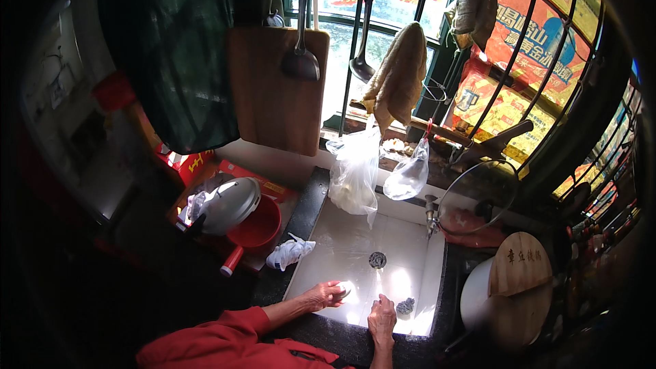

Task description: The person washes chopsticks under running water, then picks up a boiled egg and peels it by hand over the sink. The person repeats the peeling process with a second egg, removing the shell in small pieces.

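Note:
My left hand [328, 294] grips a small white rounded object [345, 289] over the near left part of a white-tiled sink [348, 236]. Glare and my fingers hide what exactly it is. Above the near edge of the basin is my right hand [382, 315], its fingers curled. A pale streak runs from those fingers toward the drain [377, 260]; whether it is a held thing or a reflection is unclear. Just right of that hand, a dark steel-wool scrubber [405, 306] lies on the basin floor in bright sunlight.
A faucet [430, 215] stands at the back right. Plastic bags [354, 174] hang over the sink's far side. On the left are a crumpled cloth [290, 252], a red dipper [259, 223] and a metal pot lid [231, 205]. A wooden lid [520, 271] covers a pot at right.

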The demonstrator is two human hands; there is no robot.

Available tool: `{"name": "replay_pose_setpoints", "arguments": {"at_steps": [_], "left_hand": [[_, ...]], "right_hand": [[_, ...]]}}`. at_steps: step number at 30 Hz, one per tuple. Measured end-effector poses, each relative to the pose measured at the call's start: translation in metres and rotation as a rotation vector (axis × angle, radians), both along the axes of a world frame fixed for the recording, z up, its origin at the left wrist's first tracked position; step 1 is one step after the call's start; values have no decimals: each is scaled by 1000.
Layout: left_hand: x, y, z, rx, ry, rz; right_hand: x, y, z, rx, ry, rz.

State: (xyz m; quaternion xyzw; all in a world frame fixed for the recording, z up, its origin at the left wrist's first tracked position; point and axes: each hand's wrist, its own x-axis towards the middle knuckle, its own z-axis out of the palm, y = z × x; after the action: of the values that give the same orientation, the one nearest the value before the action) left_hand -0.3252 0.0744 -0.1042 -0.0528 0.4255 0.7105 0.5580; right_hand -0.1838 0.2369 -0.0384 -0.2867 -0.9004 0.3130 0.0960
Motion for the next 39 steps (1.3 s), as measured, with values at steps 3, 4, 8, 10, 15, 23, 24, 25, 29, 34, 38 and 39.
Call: {"name": "replay_pose_setpoints", "arguments": {"at_steps": [3,4,8,10,15,23,24,25,29,34,38,39], "left_hand": [[-1,-8,3,-57,-49,-106],[1,-9,4,-57,-32,-41],[0,-9,13,-106,-36,-39],[1,-8,16,22,-2,-55],[6,-6,19,121,107,-20],[3,-9,36,247,54,-13],[4,-9,38,262,73,-23],[4,-10,40,245,80,-36],[6,-8,44,241,98,-49],[8,-9,45,219,165,-54],[7,-12,40,187,209,-45],[8,-12,38,189,230,-53]], "right_hand": [[8,-24,-8,33,-37,-114],[8,-26,-10,209,-244,143],[5,-28,-10,85,-87,-59],[4,-28,-8,74,-42,-114],[5,-29,-8,85,31,-126],[0,-28,-8,53,7,-198],[0,-28,-7,48,12,-200],[0,-29,-6,45,20,-208],[-1,-30,-4,7,28,-212],[-10,-44,1,-508,269,-267],[-20,-57,2,-647,318,-203],[-22,-59,2,-627,351,-165]]}}
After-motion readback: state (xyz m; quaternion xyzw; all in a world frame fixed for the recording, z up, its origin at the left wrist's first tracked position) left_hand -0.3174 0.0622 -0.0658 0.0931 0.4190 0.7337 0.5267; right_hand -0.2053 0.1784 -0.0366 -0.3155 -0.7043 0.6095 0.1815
